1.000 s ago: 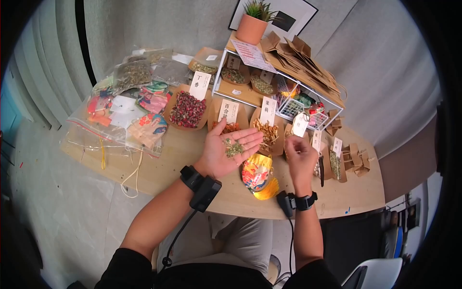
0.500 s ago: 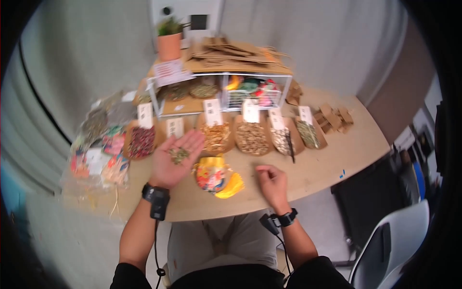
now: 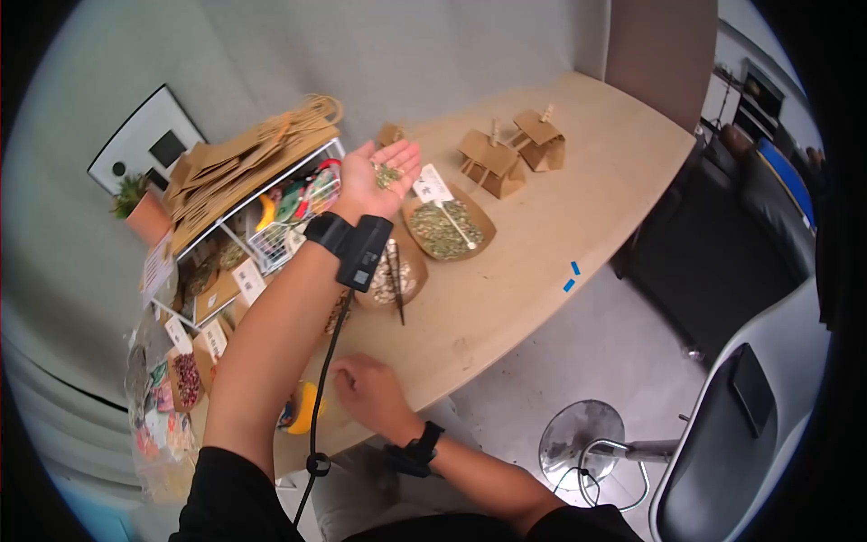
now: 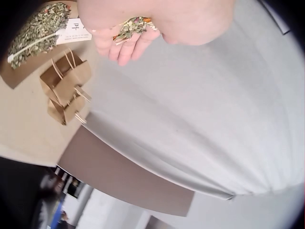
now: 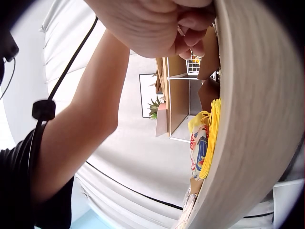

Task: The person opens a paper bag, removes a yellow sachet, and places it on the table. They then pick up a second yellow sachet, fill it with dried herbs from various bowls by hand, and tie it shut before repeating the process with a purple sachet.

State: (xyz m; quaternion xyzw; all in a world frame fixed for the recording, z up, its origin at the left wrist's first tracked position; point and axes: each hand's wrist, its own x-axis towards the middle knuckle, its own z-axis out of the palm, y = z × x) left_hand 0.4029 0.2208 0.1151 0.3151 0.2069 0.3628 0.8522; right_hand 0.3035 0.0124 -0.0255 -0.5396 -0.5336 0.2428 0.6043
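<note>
My left hand (image 3: 372,185) is held palm up, fingers extended, with a small heap of mixed dried herbs (image 4: 131,29) lying on it. It is raised beside a brown paper tray of green dried herbs (image 3: 442,237), which has a white label card (image 3: 432,184) and a pale stick across it. Closer to me is a tray of whitish pieces (image 3: 375,287) with a dark slender tool (image 3: 395,271) on it. My right hand (image 3: 368,390) is low at the table's front edge, fingers loosely curled. Beside it lies a patterned pouch (image 5: 198,148) with a yellow tassel (image 5: 212,136).
Small kraft bags (image 3: 495,164) with wooden clips stand right of the herb tray. A shelf to the left carries stacked paper bags (image 3: 239,172) and a potted plant (image 3: 144,212). A tray of dark red buds (image 3: 187,379) is at far left. Blue tape marks (image 3: 571,278) lie near the edge.
The head view has swung right. My left hand, still bearing the herbs, has moved from above the pouch area rightward to the green herb tray. My right hand has drawn back from the trays.
</note>
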